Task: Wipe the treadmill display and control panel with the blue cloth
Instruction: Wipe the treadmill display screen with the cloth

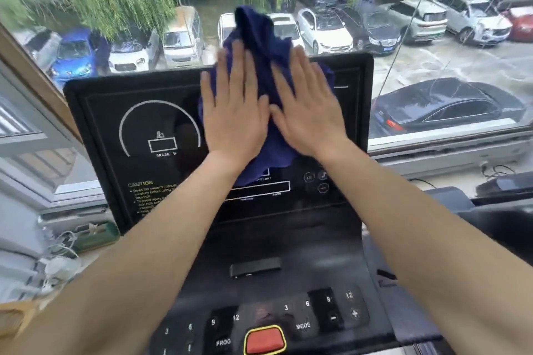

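Note:
The dark blue cloth [259, 37] is spread over the upper middle of the black treadmill display [138, 112], with its top bunched above the display's upper edge. My left hand [233, 106] and my right hand [311, 106] lie flat on the cloth side by side, fingers stretched and pointing up, thumbs nearly touching. Both press the cloth against the screen. Below the display lies the control panel [288, 314] with number keys, PROG and MODE labels and a red stop button [264, 341]. My forearms cross over the panel's sides.
A window behind the display shows parked cars and willow branches. The window sill [450, 158] runs to the right, with cables on it. At the left, a green box [95, 235] and white cables sit on a ledge. A small black clip [255, 266] rests above the keys.

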Demonstrator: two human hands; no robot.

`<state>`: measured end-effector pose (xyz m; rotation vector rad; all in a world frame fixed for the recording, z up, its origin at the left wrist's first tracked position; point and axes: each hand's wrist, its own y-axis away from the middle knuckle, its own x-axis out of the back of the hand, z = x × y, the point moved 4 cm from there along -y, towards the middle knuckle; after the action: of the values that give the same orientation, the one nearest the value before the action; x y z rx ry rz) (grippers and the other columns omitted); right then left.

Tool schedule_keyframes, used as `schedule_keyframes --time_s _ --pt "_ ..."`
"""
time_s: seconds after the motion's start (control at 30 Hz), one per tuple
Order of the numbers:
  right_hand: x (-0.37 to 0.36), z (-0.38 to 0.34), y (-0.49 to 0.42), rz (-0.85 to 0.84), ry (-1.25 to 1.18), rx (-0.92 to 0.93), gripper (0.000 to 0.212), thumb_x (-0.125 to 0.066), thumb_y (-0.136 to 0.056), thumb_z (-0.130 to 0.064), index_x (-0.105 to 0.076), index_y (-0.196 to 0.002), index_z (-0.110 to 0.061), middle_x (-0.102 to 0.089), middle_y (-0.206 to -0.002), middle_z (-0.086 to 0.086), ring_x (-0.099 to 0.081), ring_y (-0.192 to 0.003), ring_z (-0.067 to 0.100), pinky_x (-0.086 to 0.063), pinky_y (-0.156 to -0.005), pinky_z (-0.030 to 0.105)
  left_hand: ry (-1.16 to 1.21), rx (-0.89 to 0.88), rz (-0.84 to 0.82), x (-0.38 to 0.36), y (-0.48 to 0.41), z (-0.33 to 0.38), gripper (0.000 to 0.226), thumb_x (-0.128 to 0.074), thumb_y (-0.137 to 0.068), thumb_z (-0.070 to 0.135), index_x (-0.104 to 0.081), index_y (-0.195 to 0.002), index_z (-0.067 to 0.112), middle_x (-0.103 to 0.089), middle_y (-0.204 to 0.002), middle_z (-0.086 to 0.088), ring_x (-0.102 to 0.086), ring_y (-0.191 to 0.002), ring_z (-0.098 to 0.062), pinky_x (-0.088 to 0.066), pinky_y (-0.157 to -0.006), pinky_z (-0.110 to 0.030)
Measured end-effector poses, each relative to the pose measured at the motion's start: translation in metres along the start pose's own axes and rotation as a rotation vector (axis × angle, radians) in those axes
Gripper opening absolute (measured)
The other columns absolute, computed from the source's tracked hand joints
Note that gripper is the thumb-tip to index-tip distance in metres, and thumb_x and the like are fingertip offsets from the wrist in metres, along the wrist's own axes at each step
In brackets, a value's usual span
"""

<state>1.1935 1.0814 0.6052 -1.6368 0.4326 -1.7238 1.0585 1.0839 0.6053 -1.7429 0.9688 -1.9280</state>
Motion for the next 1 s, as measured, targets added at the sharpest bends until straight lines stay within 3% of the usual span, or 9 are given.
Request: schedule_keyframes --time_s 0.13,0.27,0.33,0.43,0.63,0.73,0.8,0.9,1.0 --pt "-0.016 0.051 0.072 -0.042 -0.043 -0.198 0.065 -0.04 -0.101 -0.038 -0.028 -0.153 -0.001 -0.018 -0.158 0.034 -0.012 -0.149 0.04 0.002 -0.123 0.042 -0.015 -0.275 -0.036 -0.025 0.021 0.067 0.07 -0.033 -0.104 0.041 -0.009 -0.159 0.007 -0.005 -0.169 -0.008 -0.007 -0.155 -0.028 -0.001 -0.123 -0.047" --pt "-0.046 0.012 0.172 -0.207 -0.066 -0.129 0.055 -0.033 -0.103 -0.04 -0.042 -0.138 0.001 -0.036 -0.145 0.035 -0.028 -0.136 0.046 -0.03 -0.112 0.06 -0.061 -0.457 -0.138 -0.051 0.126 0.066 0.071 -0.044 -0.101 0.041 -0.02 -0.159 0.008 -0.011 -0.167 -0.006 -0.013 -0.152 -0.024 -0.004 -0.122 -0.044" --pt "-0.05 -0.008 0.184 -0.256 -0.073 -0.005 0.053 -0.038 -0.101 -0.041 -0.044 -0.135 -0.002 -0.037 -0.146 0.031 -0.027 -0.139 0.045 -0.019 -0.117 0.053 -0.106 -0.462 -0.18 -0.053 0.159 0.043 0.072 -0.046 -0.1 0.042 -0.021 -0.159 0.009 -0.009 -0.167 -0.006 -0.016 -0.151 -0.022 -0.002 -0.123 -0.043" --pt "-0.039 -0.008 0.131 -0.157 -0.063 0.14 0.055 -0.042 -0.1 -0.038 -0.046 -0.141 -0.001 -0.037 -0.152 0.028 -0.022 -0.144 0.039 -0.003 -0.123 0.042 -0.102 -0.358 -0.129 -0.043 0.124 0.02 0.07 -0.043 -0.101 0.041 -0.019 -0.158 0.007 -0.013 -0.165 -0.006 -0.018 -0.151 -0.024 -0.002 -0.124 -0.043" --pt "-0.007 0.06 0.033 0.022 -0.07 -0.082 0.061 -0.04 -0.104 -0.034 -0.027 -0.154 -0.003 -0.017 -0.161 0.03 -0.012 -0.151 0.039 0.004 -0.122 0.041 -0.001 -0.137 -0.017 -0.015 0.005 0.062 0.067 -0.03 -0.105 0.04 -0.009 -0.16 0.008 -0.007 -0.169 -0.008 -0.006 -0.155 -0.027 -0.002 -0.124 -0.048" --pt "-0.019 0.062 0.086 -0.021 -0.1 -0.214 0.062 -0.036 -0.103 -0.033 -0.021 -0.155 -0.003 -0.015 -0.16 0.032 -0.01 -0.15 0.039 0.006 -0.122 0.04 0.002 -0.258 -0.04 -0.031 0.034 0.092 0.066 -0.032 -0.105 0.036 -0.009 -0.16 0.008 -0.008 -0.169 -0.008 -0.007 -0.155 -0.027 -0.002 -0.124 -0.047" --pt "-0.034 0.045 0.143 -0.12 -0.092 -0.225 0.064 -0.036 -0.101 -0.035 -0.022 -0.153 -0.002 -0.025 -0.155 0.036 -0.018 -0.146 0.043 -0.002 -0.122 0.047 -0.031 -0.427 -0.099 -0.043 0.083 0.093 0.067 -0.036 -0.104 0.036 -0.012 -0.16 0.008 -0.011 -0.169 -0.006 -0.011 -0.155 -0.025 -0.001 -0.123 -0.045" --pt "-0.049 0.005 0.206 -0.317 -0.085 -0.13 0.06 -0.04 -0.097 -0.04 -0.034 -0.141 0.0 -0.044 -0.141 0.038 -0.03 -0.138 0.048 -0.012 -0.118 0.052 -0.107 -0.632 -0.189 -0.052 0.149 0.06 0.071 -0.04 -0.102 0.043 -0.015 -0.159 0.009 -0.014 -0.168 -0.005 -0.017 -0.154 -0.023 -0.007 -0.122 -0.043" --pt "-0.044 -0.008 0.165 -0.265 -0.078 0.041 0.057 -0.042 -0.098 -0.039 -0.04 -0.139 0.001 -0.044 -0.144 0.036 -0.023 -0.141 0.044 -0.003 -0.121 0.046 -0.137 -0.555 -0.149 -0.043 0.129 0.029 0.071 -0.045 -0.101 0.044 -0.023 -0.157 0.007 -0.025 -0.165 -0.009 -0.021 -0.151 -0.026 -0.012 -0.121 -0.044"
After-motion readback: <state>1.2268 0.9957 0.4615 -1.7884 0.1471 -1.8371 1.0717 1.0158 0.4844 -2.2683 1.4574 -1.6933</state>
